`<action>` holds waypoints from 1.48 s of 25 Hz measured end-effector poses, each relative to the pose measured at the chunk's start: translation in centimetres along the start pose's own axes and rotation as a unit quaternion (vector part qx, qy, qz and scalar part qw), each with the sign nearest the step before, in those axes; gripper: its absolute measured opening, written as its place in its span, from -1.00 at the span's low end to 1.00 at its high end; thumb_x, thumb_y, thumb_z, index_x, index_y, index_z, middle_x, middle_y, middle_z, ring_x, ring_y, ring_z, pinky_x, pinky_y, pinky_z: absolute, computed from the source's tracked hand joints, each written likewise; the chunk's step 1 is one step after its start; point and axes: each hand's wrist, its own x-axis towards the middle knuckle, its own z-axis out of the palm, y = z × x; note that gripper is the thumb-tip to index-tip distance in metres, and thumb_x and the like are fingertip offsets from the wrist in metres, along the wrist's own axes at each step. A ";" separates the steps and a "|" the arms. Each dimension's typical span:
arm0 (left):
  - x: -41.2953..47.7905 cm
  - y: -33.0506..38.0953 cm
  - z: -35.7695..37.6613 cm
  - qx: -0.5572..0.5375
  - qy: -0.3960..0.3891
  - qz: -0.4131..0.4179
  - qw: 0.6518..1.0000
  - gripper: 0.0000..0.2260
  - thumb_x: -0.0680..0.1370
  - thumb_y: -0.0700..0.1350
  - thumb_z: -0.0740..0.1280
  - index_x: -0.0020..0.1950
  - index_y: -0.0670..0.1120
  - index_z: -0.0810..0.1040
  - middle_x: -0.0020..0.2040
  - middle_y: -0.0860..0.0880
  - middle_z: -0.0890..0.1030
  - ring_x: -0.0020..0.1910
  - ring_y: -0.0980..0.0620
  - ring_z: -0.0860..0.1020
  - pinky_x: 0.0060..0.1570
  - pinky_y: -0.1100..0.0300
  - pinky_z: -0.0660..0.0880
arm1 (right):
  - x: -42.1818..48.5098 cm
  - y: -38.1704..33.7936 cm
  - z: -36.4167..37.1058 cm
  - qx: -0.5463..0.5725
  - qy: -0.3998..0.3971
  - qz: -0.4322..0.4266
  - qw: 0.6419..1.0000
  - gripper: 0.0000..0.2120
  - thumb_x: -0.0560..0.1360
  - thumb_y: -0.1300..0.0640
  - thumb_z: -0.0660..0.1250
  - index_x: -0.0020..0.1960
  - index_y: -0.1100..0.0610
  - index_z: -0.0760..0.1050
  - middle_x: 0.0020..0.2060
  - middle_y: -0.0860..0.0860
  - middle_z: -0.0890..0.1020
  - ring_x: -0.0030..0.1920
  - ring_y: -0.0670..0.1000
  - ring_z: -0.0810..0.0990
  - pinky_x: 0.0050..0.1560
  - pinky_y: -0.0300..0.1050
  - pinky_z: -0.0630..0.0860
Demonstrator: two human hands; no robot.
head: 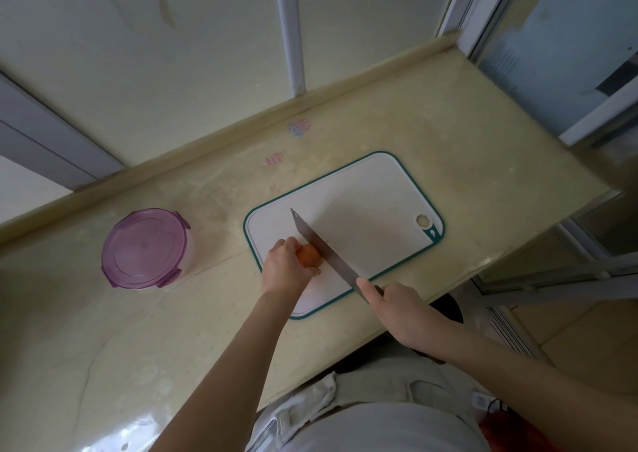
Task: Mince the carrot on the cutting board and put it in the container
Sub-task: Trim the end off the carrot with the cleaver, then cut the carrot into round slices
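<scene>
An orange carrot (pixel 308 255) lies on the left part of the white cutting board (pixel 373 216), which has a teal rim. My left hand (pixel 284 268) grips the carrot from the left, fingers curled over it. My right hand (pixel 392 305) holds the handle of a broad steel knife (pixel 322 252). Its blade runs diagonally across the board and sits against the carrot's right end. A round container (pixel 146 248) with a purple clip-on lid stands on the counter to the left of the board, lid closed.
The beige counter (pixel 466 161) ends at a raised back ledge against the wall. Its front edge runs just below the board, by my body. A window frame stands at the right. Small coloured stickers (pixel 299 127) lie on the counter behind the board.
</scene>
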 end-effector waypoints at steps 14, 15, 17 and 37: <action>-0.3 -0.1 0.2 0.021 0.011 0.008 1.000 -0.58 0.36 -0.05 0.51 0.13 -0.10 0.46 -0.02 0.00 0.46 -0.10 0.05 0.40 -0.14 0.24 0.35 | 6.1 0.2 4.2 0.016 0.043 -0.068 0.997 -0.47 0.60 -0.22 0.04 -0.39 0.12 0.28 -0.46 -0.02 0.39 -0.46 -0.07 0.35 -0.45 -0.25 0.22; -0.3 -0.1 0.2 0.019 0.011 0.007 1.000 -0.58 0.35 -0.05 0.51 0.13 -0.11 0.47 -0.01 -0.01 0.46 -0.10 0.05 0.40 -0.15 0.24 0.35 | 6.2 0.4 4.1 0.016 0.045 -0.073 0.996 -0.47 0.60 -0.21 0.04 -0.40 0.12 0.28 -0.47 -0.02 0.38 -0.46 -0.07 0.35 -0.44 -0.24 0.21; -0.2 0.0 0.2 0.014 0.010 0.007 1.000 -0.59 0.36 -0.06 0.51 0.13 -0.11 0.47 0.00 -0.01 0.46 -0.10 0.05 0.39 -0.15 0.25 0.35 | 6.4 0.6 3.7 0.020 0.044 -0.082 0.995 -0.47 0.60 -0.20 0.04 -0.40 0.13 0.27 -0.47 -0.02 0.37 -0.46 -0.07 0.34 -0.43 -0.23 0.22; 1.1 0.7 1.0 0.119 -0.035 0.064 0.990 -0.36 0.45 0.20 0.34 0.41 -0.02 0.21 0.30 -0.05 0.32 0.28 -0.06 0.32 0.31 0.06 0.26 | 7.7 3.1 -1.4 0.134 0.154 -0.117 0.972 -0.48 0.61 -0.17 0.01 -0.41 0.12 0.22 -0.56 -0.03 0.26 -0.54 -0.07 0.24 -0.39 -0.15 0.21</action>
